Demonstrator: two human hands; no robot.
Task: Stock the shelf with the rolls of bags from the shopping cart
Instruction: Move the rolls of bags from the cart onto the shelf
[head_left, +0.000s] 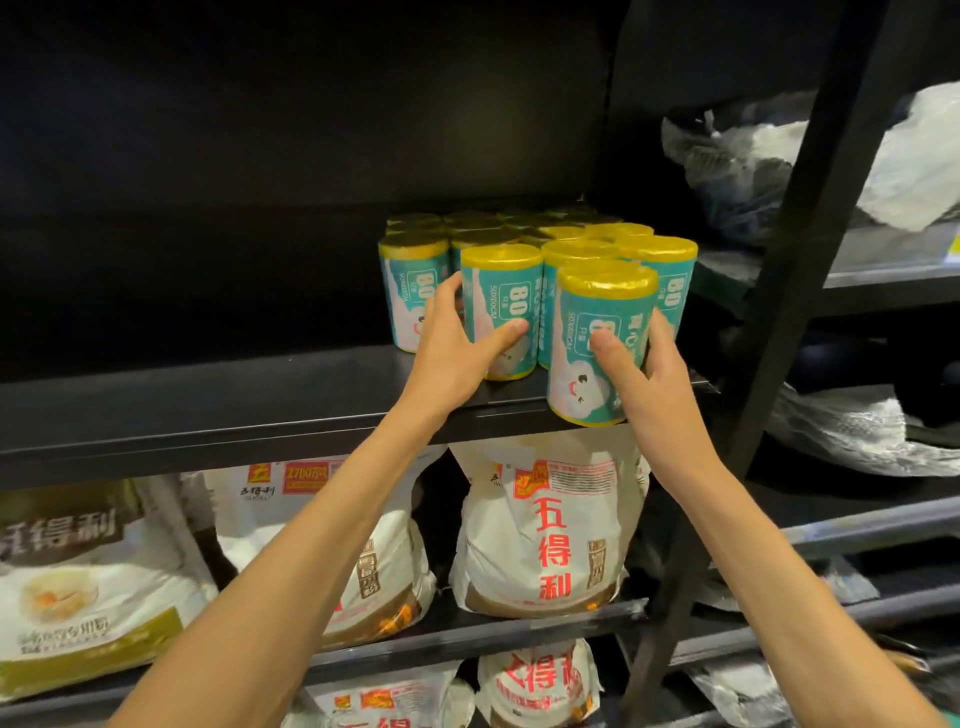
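Both hands each hold 1 upright roll at the front of the black shelf (260, 410): the left hand (457, 343) wraps the left roll (501, 306), thumb across its label, and the right hand (649, 379) clasps the right roll (597, 338) at the shelf's front lip. Each grip sits mid-body, fingers curled round the sleeve. The rolls look light, compact and slightly yielding, with a glossy printed wrapper that may slide, so a firm waist-level hold suits best, beside the stocked rolls (519, 228) behind.

Black shelf (208, 400), cluster of upright teal-and-yellow bag rolls (524, 244) standing on its right part
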